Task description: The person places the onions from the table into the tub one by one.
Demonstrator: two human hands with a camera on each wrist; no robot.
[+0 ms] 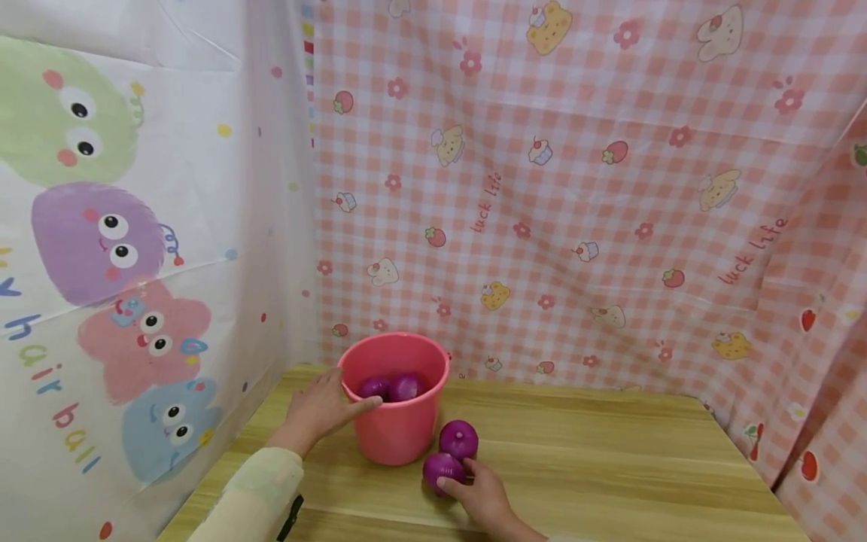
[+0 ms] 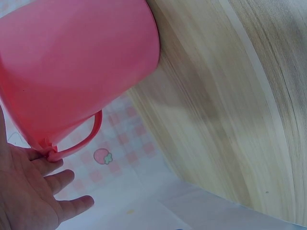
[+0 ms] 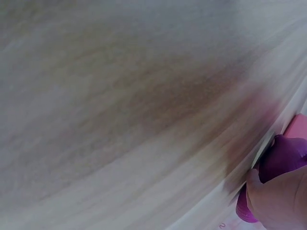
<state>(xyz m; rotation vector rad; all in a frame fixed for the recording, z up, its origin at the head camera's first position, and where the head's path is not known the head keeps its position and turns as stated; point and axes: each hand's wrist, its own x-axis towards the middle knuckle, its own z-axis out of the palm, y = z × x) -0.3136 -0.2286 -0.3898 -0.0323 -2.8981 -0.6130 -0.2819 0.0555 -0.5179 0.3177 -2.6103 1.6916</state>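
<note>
A pink bucket (image 1: pixel 396 433) stands on the wooden table with purple onions (image 1: pixel 405 387) inside. My left hand (image 1: pixel 323 406) holds its rim at the left, the thumb lying across the front edge. In the left wrist view, the fingers (image 2: pixel 60 181) are spread out by the bucket's handle (image 2: pixel 88 140). My right hand (image 1: pixel 486 498) grips a purple onion (image 1: pixel 443 472) on the table, its thumb on the near side. Another purple onion (image 1: pixel 459 439) sits just behind, against the bucket's right side. In the right wrist view, the gripped onion (image 3: pixel 283 155) is partly covered by the thumb.
The wooden table (image 1: pixel 596 459) extends to the right. A pink checked cloth (image 1: pixel 576 196) hangs along its back edge, and a white cloth with cartoon figures (image 1: pixel 264 226) hangs on the left.
</note>
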